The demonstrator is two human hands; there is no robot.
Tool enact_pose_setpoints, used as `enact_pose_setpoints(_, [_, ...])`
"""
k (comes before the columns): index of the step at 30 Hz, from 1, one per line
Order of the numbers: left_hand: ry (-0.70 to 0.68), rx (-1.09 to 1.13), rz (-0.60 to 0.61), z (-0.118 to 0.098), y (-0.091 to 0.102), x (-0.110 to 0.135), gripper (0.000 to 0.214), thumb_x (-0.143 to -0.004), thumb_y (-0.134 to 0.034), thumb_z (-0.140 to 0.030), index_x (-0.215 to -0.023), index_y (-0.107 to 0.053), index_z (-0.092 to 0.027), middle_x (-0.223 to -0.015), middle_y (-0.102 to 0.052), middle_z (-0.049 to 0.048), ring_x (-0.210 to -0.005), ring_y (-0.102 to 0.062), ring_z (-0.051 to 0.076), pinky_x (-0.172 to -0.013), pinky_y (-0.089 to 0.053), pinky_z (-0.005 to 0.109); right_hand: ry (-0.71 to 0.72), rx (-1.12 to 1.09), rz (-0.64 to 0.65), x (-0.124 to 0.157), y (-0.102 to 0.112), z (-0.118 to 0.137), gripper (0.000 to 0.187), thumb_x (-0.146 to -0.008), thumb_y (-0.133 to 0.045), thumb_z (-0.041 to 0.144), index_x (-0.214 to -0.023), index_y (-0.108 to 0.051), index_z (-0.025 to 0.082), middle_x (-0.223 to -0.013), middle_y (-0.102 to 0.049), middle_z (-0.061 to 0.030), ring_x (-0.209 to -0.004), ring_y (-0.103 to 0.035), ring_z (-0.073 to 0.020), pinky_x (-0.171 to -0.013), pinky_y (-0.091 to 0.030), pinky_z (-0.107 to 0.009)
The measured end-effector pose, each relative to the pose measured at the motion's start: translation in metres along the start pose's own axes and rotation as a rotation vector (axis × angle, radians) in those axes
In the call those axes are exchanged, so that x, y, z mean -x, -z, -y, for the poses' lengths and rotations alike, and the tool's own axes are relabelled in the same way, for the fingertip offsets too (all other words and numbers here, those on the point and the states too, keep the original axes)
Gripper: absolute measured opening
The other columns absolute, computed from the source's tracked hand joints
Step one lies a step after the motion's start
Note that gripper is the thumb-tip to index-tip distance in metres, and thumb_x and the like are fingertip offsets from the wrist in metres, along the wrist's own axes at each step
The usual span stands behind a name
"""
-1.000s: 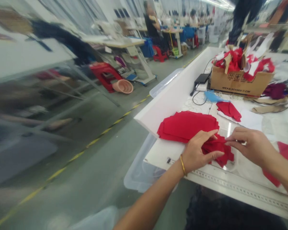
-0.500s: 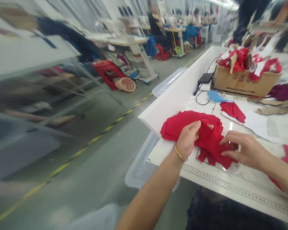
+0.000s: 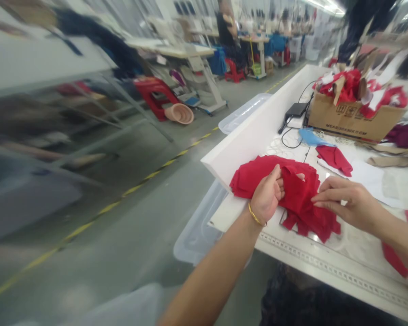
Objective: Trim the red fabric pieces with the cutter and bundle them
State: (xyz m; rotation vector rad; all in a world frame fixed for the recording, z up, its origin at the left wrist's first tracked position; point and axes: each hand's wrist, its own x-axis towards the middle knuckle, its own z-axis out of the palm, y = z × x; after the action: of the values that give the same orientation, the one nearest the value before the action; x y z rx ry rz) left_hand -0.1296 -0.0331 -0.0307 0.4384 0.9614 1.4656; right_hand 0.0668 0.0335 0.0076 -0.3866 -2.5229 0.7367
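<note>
Left forearm (image 3: pixel 207 285): bare, rising from the bottom edge toward the upper right
Left wrist (image 3: pixel 257 216): bent slightly, wearing a thin gold bangle (image 3: pixel 256 215)
Left hand (image 3: pixel 267 195): turned on its edge, thumb pointing up, fingers partly hidden
Right forearm (image 3: pixel 397 240): bare, entering from the right edge, slanting up and left
Right hand (image 3: pixel 347 203): palm down, fingers extended and slightly spread, pointing left

Cardboard box (image 3: pixel 352 118) w/ red scraps (image 3: pixel 340 86), black adapter (image 3: pixel 296 109) beside.

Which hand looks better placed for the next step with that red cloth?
Probably the left hand: it seems to hold a raised flap of the red cloth, while the right hand only reaches the pile's edge with its fingertips.
</note>
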Motion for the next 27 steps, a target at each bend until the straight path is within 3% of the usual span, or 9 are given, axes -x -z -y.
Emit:
enact_pose_setpoints(4, [-0.077,-0.043,0.045,0.001,0.001,0.003,0.056,-0.081,-0.063,-0.065,-0.103,-0.069,-0.013,-0.102,-0.073,0.0115,-0.102,-0.069,0.024,-0.085,-0.057,0.032,-0.112,-0.035,-0.099,-0.042,-0.001,0.004,0.016,-0.087,-0.065,0.025,-0.076,-0.074,0.018,-0.072,-0.064,-0.0027,-0.066,-0.058,-0.012,-0.064,-0.047,-0.026])
enact_pose_setpoints(6, [-0.151,-0.096,0.093,0.003,0.0,0.005,0.057,-0.07,-0.079,-0.058,-0.104,-0.068,-0.013,-0.104,-0.073,0.0099,-0.103,-0.068,0.024,-0.087,-0.055,0.032,-0.211,-0.096,-0.131,-0.06,-0.006,0.005,0.013,-0.085,-0.065,0.021,-0.075,-0.072,0.017,-0.07,-0.065,-0.0017,-0.064,-0.057,-0.0116,-0.065,-0.047,-0.026])
enact_pose_setpoints(8, [-0.2,-0.134,0.13,0.005,-0.001,0.005,0.057,-0.062,-0.088,-0.044,-0.106,-0.067,-0.014,-0.103,-0.073,0.0078,-0.103,-0.067,0.023,-0.09,-0.054,0.031,-0.299,-0.164,-0.167,-0.069,-0.012,0.004,0.011,-0.084,-0.063,0.018,-0.087,-0.073,0.017,-0.075,-0.068,-0.0018,-0.067,-0.06,-0.012,-0.067,-0.049,-0.027])
enact_pose_setpoints(10, [-0.203,-0.12,0.1,0.007,-0.001,0.004,0.054,-0.059,-0.09,-0.04,-0.101,-0.068,-0.013,-0.096,-0.074,0.0064,-0.096,-0.069,0.022,-0.086,-0.055,0.031,-0.332,-0.193,-0.214,-0.065,-0.014,0.003,0.02,-0.084,-0.063,0.018,-0.103,-0.071,0.017,-0.085,-0.071,-0.0032,-0.073,-0.063,-0.0131,-0.068,-0.05,-0.027])
enact_pose_setpoints(12, [-0.188,-0.074,0.025,0.008,0.0,0.002,0.048,-0.06,-0.088,-0.047,-0.088,-0.068,-0.013,-0.081,-0.073,0.0057,-0.085,-0.07,0.022,-0.079,-0.056,0.032,-0.284,-0.173,-0.213,-0.049,-0.012,0.002,0.021,-0.084,-0.065,0.023,-0.104,-0.07,0.017,-0.09,-0.07,-0.0044,-0.075,-0.063,-0.0139,-0.067,-0.051,-0.027])
enact_pose_setpoints(14, [-0.175,-0.052,-0.007,0.008,0.002,0.001,0.046,-0.062,-0.085,-0.052,-0.08,-0.068,-0.013,-0.076,-0.072,0.0065,-0.082,-0.07,0.024,-0.076,-0.057,0.033,-0.192,-0.126,-0.095,-0.028,-0.007,0.0,0.016,-0.083,-0.069,0.028,-0.095,-0.07,0.018,-0.091,-0.068,-0.0047,-0.075,-0.062,-0.0139,-0.067,-0.051,-0.027])
enact_pose_setpoints(18, [-0.158,-0.038,0.071,0.006,0.002,0.001,0.044,-0.072,-0.077,-0.053,-0.086,-0.072,-0.011,-0.094,-0.074,0.012,-0.101,-0.068,0.028,-0.09,-0.056,0.037,-0.089,-0.012,0.148,0.006,-0.001,-0.006,0.013,-0.081,-0.071,0.019,-0.094,-0.071,0.02,-0.096,-0.063,-0.0052,-0.082,-0.061,-0.0142,-0.072,-0.053,-0.028])
enact_pose_setpoints(21, [-0.148,-0.011,0.097,0.005,0.002,0.002,0.04,-0.076,-0.075,-0.049,-0.088,-0.073,-0.011,-0.095,-0.074,0.0128,-0.105,-0.067,0.029,-0.094,-0.055,0.04,-0.066,-0.021,0.112,0.01,-0.004,-0.011,0.007,-0.086,-0.065,0.016,-0.084,-0.071,0.019,-0.089,-0.061,-0.0041,-0.077,-0.06,-0.0119,-0.069,-0.052,-0.024])
enact_pose_setpoints(27, [-0.133,-0.042,0.069,0.003,0.001,0.004,0.038,-0.08,-0.072,-0.047,-0.093,-0.072,-0.011,-0.097,-0.074,0.0117,-0.102,-0.068,0.027,-0.089,-0.056,0.037,-0.092,-0.07,0.032,-0.011,-0.003,-0.009,0.013,-0.09,-0.06,0.02,-0.08,-0.069,0.019,-0.083,-0.062,-0.0027,-0.075,-0.058,-0.0113,-0.068,-0.048,-0.025])
